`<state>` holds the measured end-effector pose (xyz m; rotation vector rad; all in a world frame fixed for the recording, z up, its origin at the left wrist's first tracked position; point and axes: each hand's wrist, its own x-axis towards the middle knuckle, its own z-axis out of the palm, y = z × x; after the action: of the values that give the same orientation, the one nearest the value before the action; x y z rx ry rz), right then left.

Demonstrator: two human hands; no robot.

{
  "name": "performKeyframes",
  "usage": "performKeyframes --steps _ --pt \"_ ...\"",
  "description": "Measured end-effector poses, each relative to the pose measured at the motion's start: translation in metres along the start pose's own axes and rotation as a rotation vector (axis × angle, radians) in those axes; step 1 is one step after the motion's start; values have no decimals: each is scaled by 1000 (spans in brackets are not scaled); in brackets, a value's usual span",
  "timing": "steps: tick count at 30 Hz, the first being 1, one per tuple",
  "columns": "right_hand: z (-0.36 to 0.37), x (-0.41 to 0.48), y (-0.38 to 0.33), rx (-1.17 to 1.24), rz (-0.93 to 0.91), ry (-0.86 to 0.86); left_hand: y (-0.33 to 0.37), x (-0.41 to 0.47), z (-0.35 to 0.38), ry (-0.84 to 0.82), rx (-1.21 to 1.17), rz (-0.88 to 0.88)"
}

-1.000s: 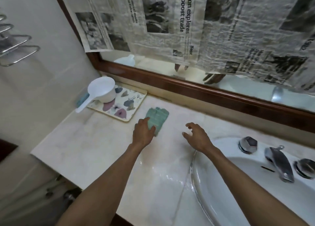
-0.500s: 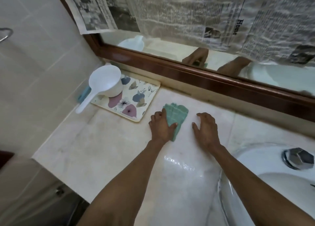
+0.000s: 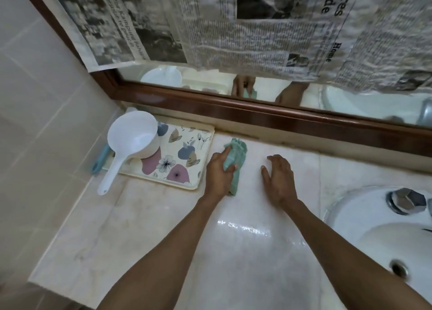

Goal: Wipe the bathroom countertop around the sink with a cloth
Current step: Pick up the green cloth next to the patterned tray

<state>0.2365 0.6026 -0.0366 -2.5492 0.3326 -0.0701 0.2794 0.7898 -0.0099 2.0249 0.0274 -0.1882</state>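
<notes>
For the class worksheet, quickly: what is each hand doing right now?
Left hand: closed on the green cloth, pressing it to the countertop.
Right hand: open, holding nothing, palm down on the countertop.

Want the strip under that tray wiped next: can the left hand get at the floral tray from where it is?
Probably yes: the left hand, gripping the cloth, sits just beside the floral tray with nothing between them, though the white ladle rests on it.

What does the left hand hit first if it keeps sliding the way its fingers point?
Probably the low ledge under the mirror frame. The left hand, gripping the cloth, points toward it over bare countertop; the tray stays alongside.
</notes>
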Motion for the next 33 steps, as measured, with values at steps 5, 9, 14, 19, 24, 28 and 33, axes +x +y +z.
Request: performKeyframes --steps 5,9,14,19,24,28,33 --pt "31 11 -45 -75 -39 -51 7 27 -66 70 -131 30" --pt "62 12 -77 -151 -83 -104 -16 39 -103 99 -141 -42" --pt "86 8 -87 -216 -69 -127 -49 46 -125 103 -156 -93" --pt "89 7 -84 -223 -73 -97 -72 58 -130 63 136 -90" --pt "91 6 -85 -245 -54 -87 -74 55 -132 119 678 89" --pt "91 5 -85 -252 -60 -83 -73 53 -120 92 838 325" --pt "90 5 -86 -276 -53 -99 -90 48 -104 -205 926 260"
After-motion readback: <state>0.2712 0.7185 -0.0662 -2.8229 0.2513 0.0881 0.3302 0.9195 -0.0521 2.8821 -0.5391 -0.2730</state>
